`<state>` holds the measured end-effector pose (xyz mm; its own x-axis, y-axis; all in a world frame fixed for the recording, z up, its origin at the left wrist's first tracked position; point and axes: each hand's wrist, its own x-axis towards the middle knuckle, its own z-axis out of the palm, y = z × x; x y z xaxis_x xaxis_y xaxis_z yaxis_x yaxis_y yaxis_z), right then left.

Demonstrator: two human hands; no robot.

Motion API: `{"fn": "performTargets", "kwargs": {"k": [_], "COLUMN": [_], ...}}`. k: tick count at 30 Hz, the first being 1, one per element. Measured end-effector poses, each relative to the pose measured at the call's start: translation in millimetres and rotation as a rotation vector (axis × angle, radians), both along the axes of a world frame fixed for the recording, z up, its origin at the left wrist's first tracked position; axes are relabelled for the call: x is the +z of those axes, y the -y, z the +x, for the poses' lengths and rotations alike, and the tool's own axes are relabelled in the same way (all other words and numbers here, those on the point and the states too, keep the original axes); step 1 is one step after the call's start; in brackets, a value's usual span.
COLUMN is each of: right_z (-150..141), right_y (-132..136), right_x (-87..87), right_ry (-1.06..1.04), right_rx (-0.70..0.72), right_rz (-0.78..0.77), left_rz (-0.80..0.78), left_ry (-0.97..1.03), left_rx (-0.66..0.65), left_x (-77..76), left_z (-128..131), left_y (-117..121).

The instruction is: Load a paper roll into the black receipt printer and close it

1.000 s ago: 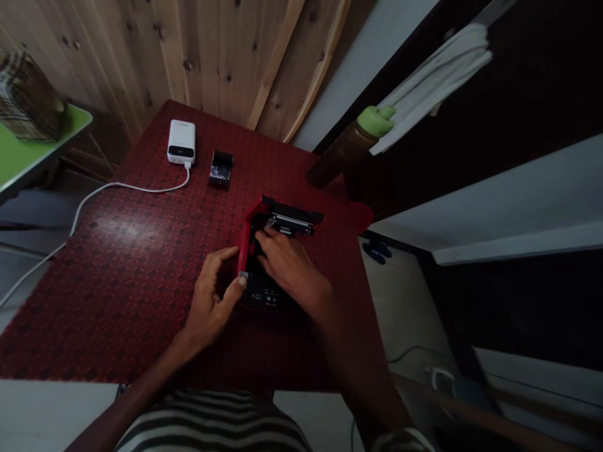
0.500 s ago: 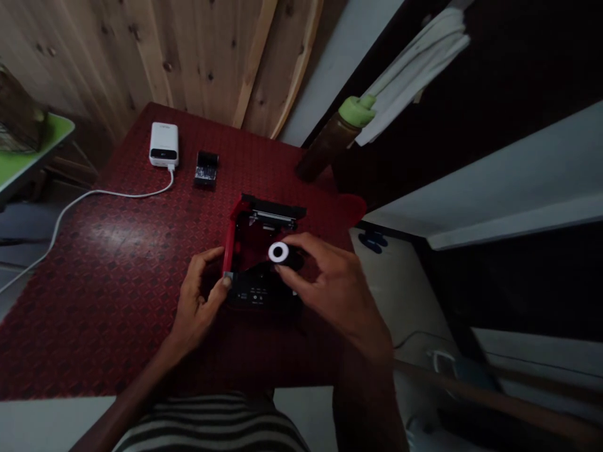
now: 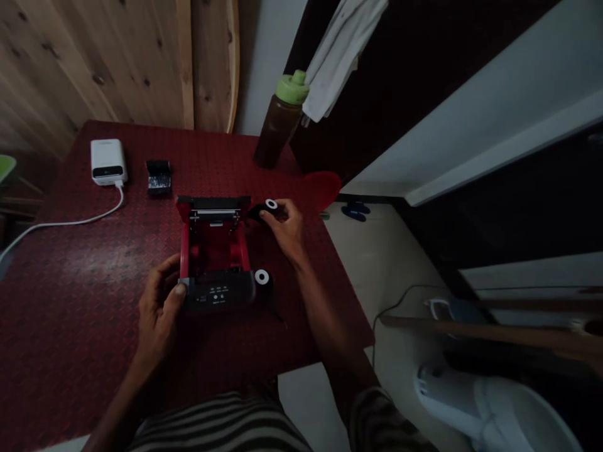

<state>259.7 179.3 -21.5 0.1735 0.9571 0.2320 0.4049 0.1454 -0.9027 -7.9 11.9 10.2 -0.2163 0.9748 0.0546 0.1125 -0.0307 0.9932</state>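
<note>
Red patterned table under dim light, wood panelling behind, and we're right on the grip: the right hand has its fingers pinched shut round a small black spool with a white hub, lifted just off the tabletop beside the far right corner of the open device. The left hand is curled against the near left corner of that red and black printer-like device, thumb pressed on its dark front panel, steadying it. Its lid is hinged back toward the far edge and the red bay inside looks bare, so the spool is out and nothing I can see has gone in. A second black spool with a white hub lies on the table touching the device's near right corner. Out toward the far left corner sit a white power bank with its white cable and a small black module; a green-capped bottle stands at the far edge.
</note>
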Motion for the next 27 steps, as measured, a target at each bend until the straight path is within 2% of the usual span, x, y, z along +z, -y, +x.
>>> {"fn": "performTargets", "kwargs": {"k": [6, 12, 16, 19, 21, 24, 27], "right_z": [-16.3, -2.1, 26.6, 41.5, 40.4, 24.0, 5.5], "right_y": [2.5, 12.0, 55.9, 103.1, 128.1, 144.7, 142.4], "right_x": [-13.0, -13.0, -2.6, 8.1, 11.8, 8.0, -2.8], "right_ry": [0.056, 0.082, 0.107, 0.119, 0.109, 0.049, -0.017], "right_rx": [0.103, 0.135, 0.126, 0.216, 0.276, 0.300, 0.261], "right_rz": [-0.052, -0.084, -0.107, -0.166, -0.204, -0.220, -0.198], "left_rz": [0.026, 0.025, 0.034, 0.039, 0.042, 0.054, 0.058], "left_ry": [-0.068, -0.062, -0.050, -0.036, -0.037, -0.048, -0.053], "left_rx": [0.037, 0.045, 0.044, 0.033, 0.029, 0.036, 0.035], "left_x": [-8.4, -8.4, -7.2, -7.8, -8.4, -9.7, -11.2], "left_z": [-3.1, -2.7, -2.2, -2.0, -1.9, -1.9, -2.5], "left_y": [-1.2, -2.0, -1.8, -1.7, -1.8, -2.3, -2.5]}}
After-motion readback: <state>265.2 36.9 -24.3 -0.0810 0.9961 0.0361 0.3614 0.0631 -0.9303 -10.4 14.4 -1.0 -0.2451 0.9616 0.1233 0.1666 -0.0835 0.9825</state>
